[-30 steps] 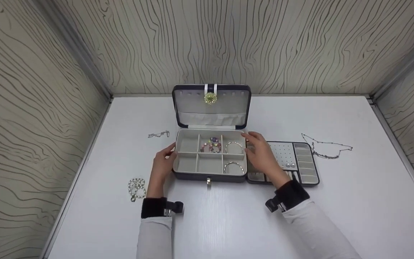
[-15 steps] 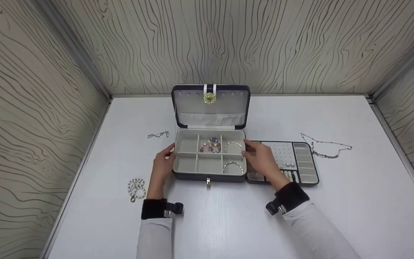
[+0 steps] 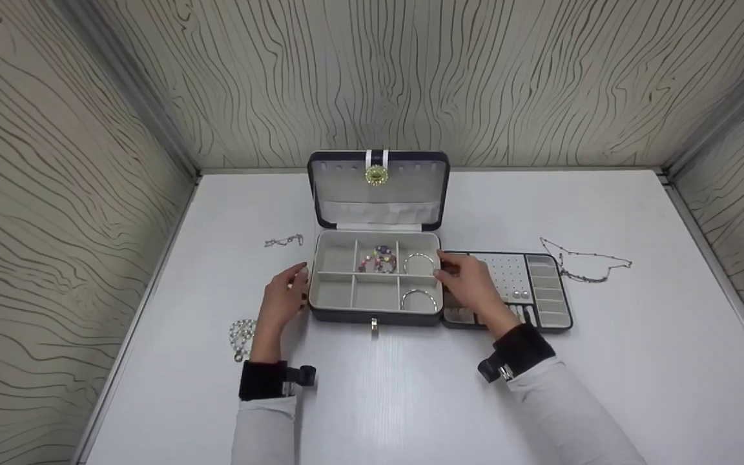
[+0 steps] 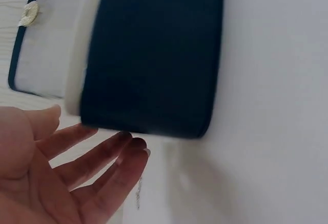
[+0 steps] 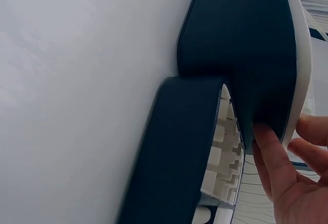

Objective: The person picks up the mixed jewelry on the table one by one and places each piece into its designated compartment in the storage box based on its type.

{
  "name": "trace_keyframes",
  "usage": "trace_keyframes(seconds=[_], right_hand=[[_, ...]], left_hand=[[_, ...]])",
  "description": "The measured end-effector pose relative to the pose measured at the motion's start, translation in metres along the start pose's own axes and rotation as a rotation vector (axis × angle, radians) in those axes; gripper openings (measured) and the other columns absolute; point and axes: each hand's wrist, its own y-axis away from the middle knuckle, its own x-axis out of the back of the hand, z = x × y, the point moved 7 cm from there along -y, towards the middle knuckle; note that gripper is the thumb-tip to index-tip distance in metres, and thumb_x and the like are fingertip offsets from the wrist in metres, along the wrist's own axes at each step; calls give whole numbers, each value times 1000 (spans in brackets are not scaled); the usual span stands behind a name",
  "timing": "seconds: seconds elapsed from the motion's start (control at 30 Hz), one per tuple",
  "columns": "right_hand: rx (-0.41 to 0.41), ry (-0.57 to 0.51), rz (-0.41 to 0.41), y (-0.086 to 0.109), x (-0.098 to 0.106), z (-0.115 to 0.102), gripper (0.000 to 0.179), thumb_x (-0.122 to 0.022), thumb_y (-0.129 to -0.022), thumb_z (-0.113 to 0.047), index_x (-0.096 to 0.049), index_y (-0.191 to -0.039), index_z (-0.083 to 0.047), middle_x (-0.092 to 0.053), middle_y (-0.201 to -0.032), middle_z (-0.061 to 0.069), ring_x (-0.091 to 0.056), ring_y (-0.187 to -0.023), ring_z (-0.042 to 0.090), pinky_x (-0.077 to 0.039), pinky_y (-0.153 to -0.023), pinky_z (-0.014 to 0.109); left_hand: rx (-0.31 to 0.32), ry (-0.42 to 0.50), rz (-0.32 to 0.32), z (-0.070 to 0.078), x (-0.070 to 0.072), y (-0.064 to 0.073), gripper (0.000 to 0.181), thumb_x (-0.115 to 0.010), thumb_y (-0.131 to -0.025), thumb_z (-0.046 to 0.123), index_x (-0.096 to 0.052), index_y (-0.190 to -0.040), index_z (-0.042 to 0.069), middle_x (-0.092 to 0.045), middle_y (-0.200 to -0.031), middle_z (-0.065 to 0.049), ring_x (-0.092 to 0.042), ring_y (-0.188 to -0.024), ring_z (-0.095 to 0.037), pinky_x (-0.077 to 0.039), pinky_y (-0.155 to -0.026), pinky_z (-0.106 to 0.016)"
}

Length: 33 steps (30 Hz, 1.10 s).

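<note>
A dark blue jewelry box stands with its lid raised. Inside its pale compartments lie colourful beaded bracelets and two silver bangles at the right. My left hand is just off the box's left wall, fingers loosely bent; in the left wrist view the fingertips are by the corner of the box. With my right hand I pinch the right wall: fingers lie against the outside of the box, and the thumb is at the white rim.
A jewelry tray with pearl earrings sits against the box's right side. A beaded necklace lies left, partly behind my wrist. A thin silver chain is at back left, and a longer necklace at the right.
My left hand has let go of the box's left wall and drawn back slightly to the left. The right hand has slid a little toward me along the right wall, then stayed.
</note>
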Motion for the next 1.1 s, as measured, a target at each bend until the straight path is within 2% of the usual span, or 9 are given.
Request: trace_keyframes(seconds=[0.17,0.27,0.37,0.47,0.57,0.7,0.83,1.0,1.1], right_hand=[[-1,-5,-10,0,-1,0,48,-65,-94,-12,-52,-139,-2,-64,-121,21,-64,-108,31,-52,-90,42],[-5,-11,-16,-1,-2,1,48,-65,-94,-12,-52,-139,-2,-64,-121,21,-64,-107,31,-52,-91,42],[2,-2,-23,-1,-2,0,48,-65,-94,-12,-51,-139,0,-63,-122,22,-63,-107,32,-53,-88,41],[-1,5,-30,-1,-1,1,48,-64,-95,-13,-51,-140,-1,-63,-122,22,-63,-108,32,-54,-86,40],[5,12,-34,-2,-1,1,48,-64,-95,-13,-51,-140,-1,-63,-121,22,-63,-108,32,-54,-85,40],[7,12,-33,-3,0,1,48,-65,-94,-13,-53,-139,-1,-65,-119,21,-64,-105,32,-55,-83,39],[12,7,-32,-3,0,1,48,-65,-94,-12,-53,-138,0,-65,-118,21,-64,-105,32,-55,-83,39],[17,-3,-35,-4,-1,2,48,-65,-94,-11,-52,-138,1,-65,-118,22,-64,-105,33,-54,-86,41],[18,-8,-30,-3,0,2,48,-66,-93,-11,-53,-138,1,-65,-118,22,-64,-105,32,-53,-87,41]], left_hand=[[23,-131,83,-11,29,16,42,-59,-98,27,-59,-133,4,-65,-113,-19,-65,-87,-29,-52,-72,-44],[86,-235,135,-22,49,27,38,-66,-93,20,-63,-126,1,-64,-116,-23,-64,-96,-36,-51,-75,-50],[162,-294,183,-35,67,38,37,-70,-87,12,-64,-120,-3,-63,-115,-27,-64,-94,-40,-52,-68,-49],[232,-325,192,-49,79,47,42,-72,-83,9,-62,-120,-7,-62,-111,-31,-65,-82,-39,-51,-57,-44],[302,-350,153,-65,84,53,49,-72,-80,9,-59,-123,-9,-61,-109,-33,-63,-74,-37,-49,-54,-42],[356,-371,97,-79,85,56,57,-72,-74,8,-55,-125,-11,-60,-110,-34,-61,-75,-38,-48,-55,-44],[359,-390,77,-85,84,55,50,-68,-74,3,-57,-120,-12,-61,-107,-34,-62,-75,-39,-49,-54,-44],[353,-383,97,-88,82,53,32,-58,-82,-1,-61,-111,-13,-64,-98,-32,-63,-71,-38,-49,-52,-43],[350,-381,107,-87,80,53,27,-58,-81,-3,-63,-105,-13,-66,-91,-29,-63,-66,-36,-49,-50,-43]])
